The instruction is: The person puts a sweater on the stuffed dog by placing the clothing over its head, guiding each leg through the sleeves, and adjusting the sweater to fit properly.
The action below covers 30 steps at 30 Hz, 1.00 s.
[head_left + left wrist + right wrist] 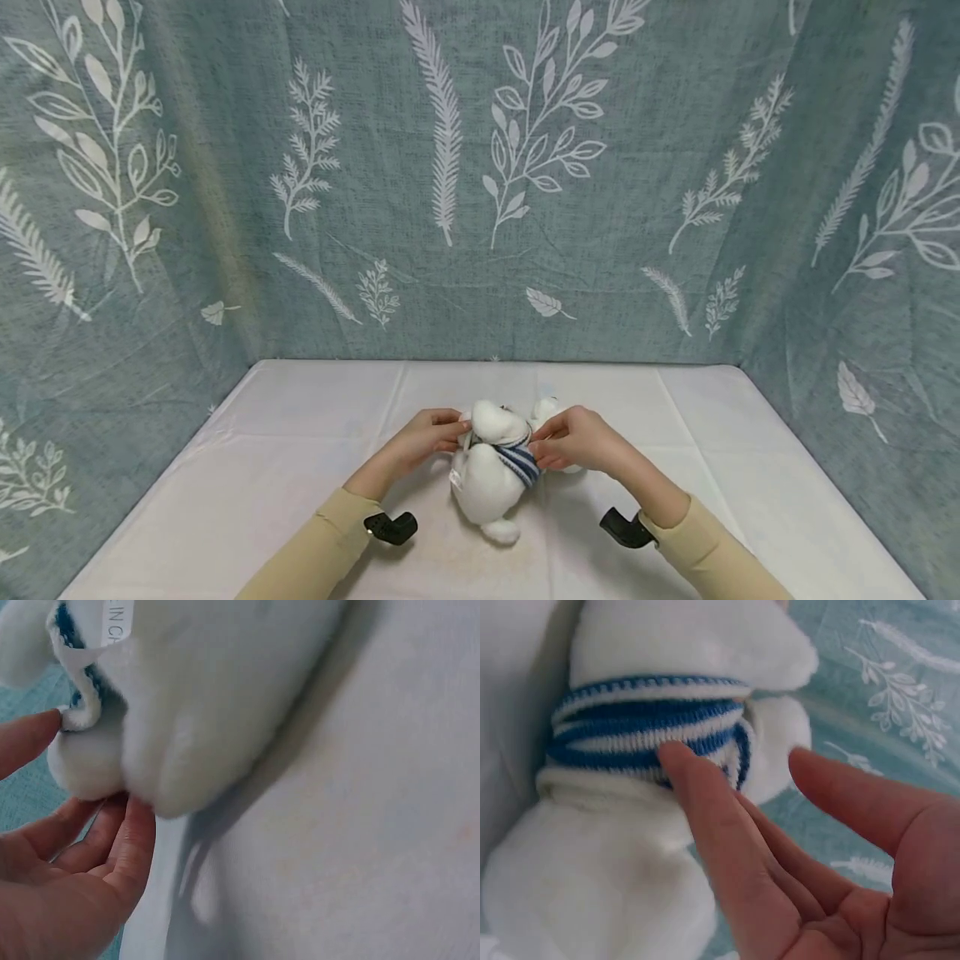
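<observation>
A white plush toy (pixel 483 487) lies on the table between my hands, dressed in a blue-and-white striped knit garment (pixel 517 460). My left hand (pixel 427 437) pinches a small limb of the toy at its far left side. In the left wrist view, the thumb (pixel 31 741) meets the white knit edge while the other fingers are under the limb. A printed white tag (pixel 118 621) hangs beside that edge. On the other side, my right hand (pixel 577 440) touches the striped knit with extended fingers (pixel 724 847), its thumb held apart.
A white cloth with fold lines covers the table (pixel 315 475). Grey-green curtains (pixel 360 167) with white leaf prints stand behind it and at both sides. Black wrist devices (pixel 392 528) sit below each hand, at the beige sleeves (pixel 318 537).
</observation>
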Tool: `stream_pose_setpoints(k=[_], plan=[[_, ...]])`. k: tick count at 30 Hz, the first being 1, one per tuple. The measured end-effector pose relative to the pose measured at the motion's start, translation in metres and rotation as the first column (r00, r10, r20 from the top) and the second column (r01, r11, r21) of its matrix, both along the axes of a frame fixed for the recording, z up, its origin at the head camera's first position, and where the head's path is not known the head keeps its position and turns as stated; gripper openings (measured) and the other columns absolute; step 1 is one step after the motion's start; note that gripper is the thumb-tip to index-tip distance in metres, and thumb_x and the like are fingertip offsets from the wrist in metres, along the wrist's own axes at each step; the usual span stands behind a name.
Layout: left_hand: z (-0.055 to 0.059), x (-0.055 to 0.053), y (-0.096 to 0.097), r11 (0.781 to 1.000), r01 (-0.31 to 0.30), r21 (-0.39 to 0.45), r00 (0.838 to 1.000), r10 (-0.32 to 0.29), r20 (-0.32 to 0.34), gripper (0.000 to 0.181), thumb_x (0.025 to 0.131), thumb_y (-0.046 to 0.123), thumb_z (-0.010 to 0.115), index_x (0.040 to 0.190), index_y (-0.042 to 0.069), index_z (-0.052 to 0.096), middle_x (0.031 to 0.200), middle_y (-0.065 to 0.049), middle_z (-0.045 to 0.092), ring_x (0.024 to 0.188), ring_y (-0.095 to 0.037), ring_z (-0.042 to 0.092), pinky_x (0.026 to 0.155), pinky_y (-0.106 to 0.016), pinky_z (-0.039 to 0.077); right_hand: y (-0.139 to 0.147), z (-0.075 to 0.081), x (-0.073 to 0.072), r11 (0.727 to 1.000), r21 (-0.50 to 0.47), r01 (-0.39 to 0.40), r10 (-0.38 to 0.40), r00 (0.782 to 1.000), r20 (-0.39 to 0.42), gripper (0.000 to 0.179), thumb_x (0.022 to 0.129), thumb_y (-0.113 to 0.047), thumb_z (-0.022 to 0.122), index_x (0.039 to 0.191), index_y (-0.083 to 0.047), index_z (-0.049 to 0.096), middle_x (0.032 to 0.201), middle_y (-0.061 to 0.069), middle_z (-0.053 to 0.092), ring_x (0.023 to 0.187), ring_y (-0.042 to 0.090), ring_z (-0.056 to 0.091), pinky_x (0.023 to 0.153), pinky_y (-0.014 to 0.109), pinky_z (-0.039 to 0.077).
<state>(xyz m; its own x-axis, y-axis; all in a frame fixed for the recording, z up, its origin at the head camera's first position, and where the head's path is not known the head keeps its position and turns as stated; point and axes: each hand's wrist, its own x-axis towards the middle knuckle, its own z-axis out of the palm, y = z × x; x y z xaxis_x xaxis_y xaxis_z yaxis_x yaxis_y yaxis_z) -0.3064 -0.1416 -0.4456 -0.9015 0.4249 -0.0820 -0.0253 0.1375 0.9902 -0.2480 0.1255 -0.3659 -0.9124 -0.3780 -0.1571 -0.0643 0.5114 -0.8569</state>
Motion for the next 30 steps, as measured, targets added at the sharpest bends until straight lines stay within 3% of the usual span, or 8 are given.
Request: stream_pose_setpoints(k=[10, 14, 21, 26, 30], plan=[[0.008, 0.011, 0.002, 1.0, -0.012, -0.007, 0.998, 0.012, -0.061, 0.038, 0.092, 0.015, 0.06, 0.119, -0.011, 0.054, 0.108, -0.01, 0.064, 0.09, -0.01, 0.06, 0.085, -0.032, 0.052, -0.004, -0.003, 0.003, 0.998, -0.058, 0.019, -0.017, 1.0, 0.025, 0.04, 0.093, -0.028, 0.062, 0.11, 0.008, 0.065, 0.095, 0.016, 0.071, 0.084, 0.025, 0.071, 0.074, 0.036, 0.057], [0.012, 0.016, 0.004, 0.998, -0.069, -0.011, 0.995, 0.068, -0.074, 0.036, 0.089, 0.014, 0.063, 0.117, -0.009, 0.056, 0.107, -0.011, 0.064, 0.088, -0.011, 0.059, 0.083, -0.032, 0.052, -0.005, -0.004, 0.004, 0.997, -0.074, 0.031, -0.03, 0.999, 0.019, 0.045, 0.093, -0.031, 0.06, 0.112, 0.009, 0.064, 0.097, 0.018, 0.071, 0.086, 0.026, 0.07, 0.075, 0.037, 0.057], [0.025, 0.024, 0.008, 0.986, -0.169, -0.009, 0.978, 0.166, -0.124, 0.036, 0.086, 0.018, 0.07, 0.115, 0.0, 0.061, 0.109, -0.009, 0.064, 0.093, -0.012, 0.06, 0.086, -0.031, 0.049, -0.004, -0.011, -0.005, 0.99, -0.075, 0.121, -0.119, 0.992, 0.029, 0.064, 0.095, -0.051, 0.049, 0.116, 0.008, 0.062, 0.103, 0.018, 0.07, 0.093, 0.025, 0.069, 0.077, 0.034, 0.056], [0.033, 0.031, 0.011, 0.985, -0.174, 0.01, 0.972, 0.173, -0.157, 0.034, 0.083, 0.017, 0.073, 0.113, 0.002, 0.064, 0.11, -0.008, 0.065, 0.096, -0.012, 0.061, 0.089, -0.03, 0.048, -0.001, -0.016, -0.014, 0.983, -0.101, 0.15, -0.141, 0.986, 0.092, 0.077, 0.095, -0.059, 0.04, 0.122, 0.011, 0.057, 0.11, 0.022, 0.067, 0.101, 0.028, 0.067, 0.082, 0.036, 0.055], [0.04, 0.039, 0.018, 0.992, -0.125, 0.023, 0.976, 0.127, -0.179, 0.031, 0.084, 0.019, 0.072, 0.11, 0.004, 0.066, 0.108, -0.006, 0.067, 0.095, -0.013, 0.063, 0.088, -0.032, 0.05, 0.002, -0.025, -0.02, 0.987, -0.052, 0.152, -0.147, 0.985, 0.091, 0.081, 0.093, -0.062, 0.039, 0.131, 0.009, 0.05, 0.122, 0.021, 0.061, 0.112, 0.029, 0.061, 0.089, 0.041, 0.052]])
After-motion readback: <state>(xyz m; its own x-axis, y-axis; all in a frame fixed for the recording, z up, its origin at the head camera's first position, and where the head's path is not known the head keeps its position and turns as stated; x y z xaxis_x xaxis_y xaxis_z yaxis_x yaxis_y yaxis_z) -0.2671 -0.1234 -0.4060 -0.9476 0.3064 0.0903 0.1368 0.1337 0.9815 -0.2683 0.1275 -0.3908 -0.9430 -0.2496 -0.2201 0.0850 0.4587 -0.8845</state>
